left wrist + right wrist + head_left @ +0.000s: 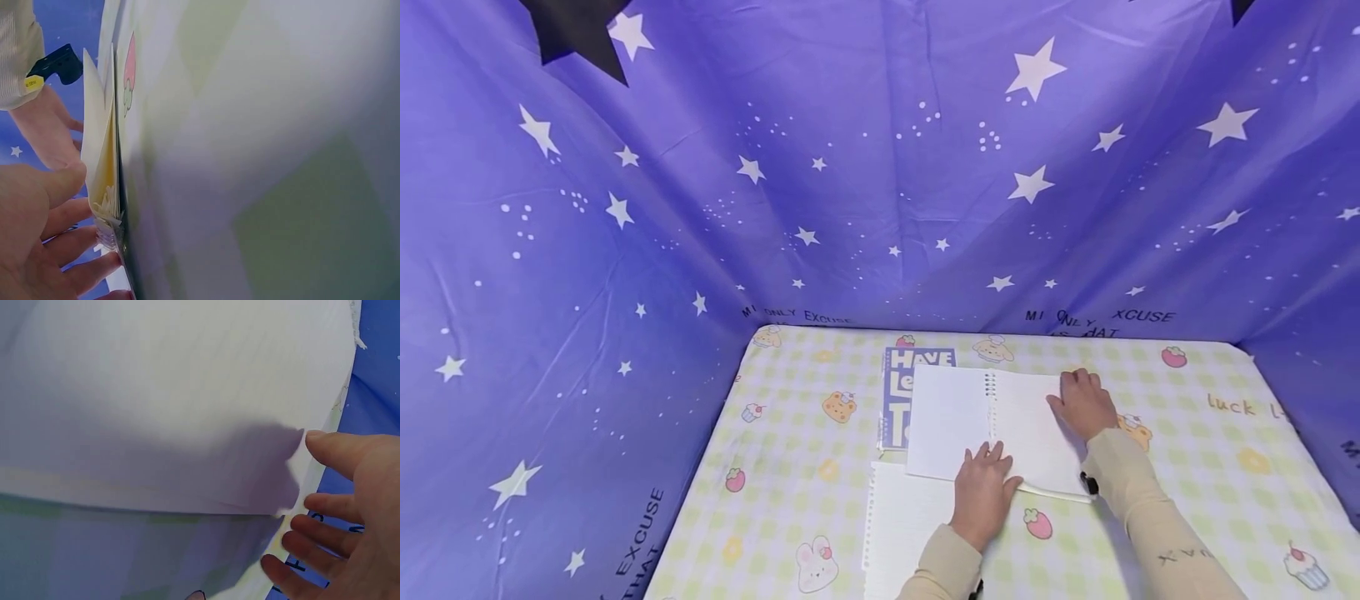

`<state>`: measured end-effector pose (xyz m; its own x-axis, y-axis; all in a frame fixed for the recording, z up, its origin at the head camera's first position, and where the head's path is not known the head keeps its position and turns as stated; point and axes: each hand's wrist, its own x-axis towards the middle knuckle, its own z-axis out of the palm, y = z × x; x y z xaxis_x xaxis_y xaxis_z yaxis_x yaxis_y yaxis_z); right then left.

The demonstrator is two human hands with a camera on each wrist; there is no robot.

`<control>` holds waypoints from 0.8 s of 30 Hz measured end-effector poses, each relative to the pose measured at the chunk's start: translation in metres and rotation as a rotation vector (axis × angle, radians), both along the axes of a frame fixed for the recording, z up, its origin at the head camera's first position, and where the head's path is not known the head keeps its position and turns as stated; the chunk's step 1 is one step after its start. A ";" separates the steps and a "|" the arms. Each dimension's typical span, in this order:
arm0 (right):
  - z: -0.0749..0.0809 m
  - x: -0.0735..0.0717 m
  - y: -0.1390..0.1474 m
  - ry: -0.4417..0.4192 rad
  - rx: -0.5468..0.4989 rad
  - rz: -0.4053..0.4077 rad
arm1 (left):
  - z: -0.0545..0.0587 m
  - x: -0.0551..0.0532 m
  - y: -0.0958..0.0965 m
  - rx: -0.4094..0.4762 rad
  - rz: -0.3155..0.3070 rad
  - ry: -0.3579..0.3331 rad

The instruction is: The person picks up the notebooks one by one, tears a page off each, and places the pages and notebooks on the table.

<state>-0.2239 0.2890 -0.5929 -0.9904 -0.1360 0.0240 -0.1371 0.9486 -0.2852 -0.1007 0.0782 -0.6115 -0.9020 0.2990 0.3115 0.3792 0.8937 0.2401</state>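
A spiral notebook point(1030, 433) lies open on the table, its blank white pages on either side of the coil binding. My left hand point(982, 493) rests at its lower edge near the coil, fingers loosely spread. In the left wrist view, the same hand point(31, 231) is beside the notebook's coil end, where the pages point(100, 137) stand slightly fanned. My right hand point(1086, 404) touches the upper right corner of the right page. In the right wrist view, its relaxed fingers point(334, 450) are at the edge of the page point(175, 381).
A purple cover with large white letters point(895, 417) lies partly under the notebook's left side. A loose sheet with a ragged perforated edge point(902, 525) lies nearer, partly behind my left arm. The checked tablecloth point(797, 450) meets a purple star-patterned curtain point(850, 208).
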 end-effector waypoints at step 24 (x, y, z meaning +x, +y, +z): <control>-0.006 -0.018 0.007 0.049 -0.017 0.053 | -0.001 0.000 -0.002 0.011 0.006 -0.075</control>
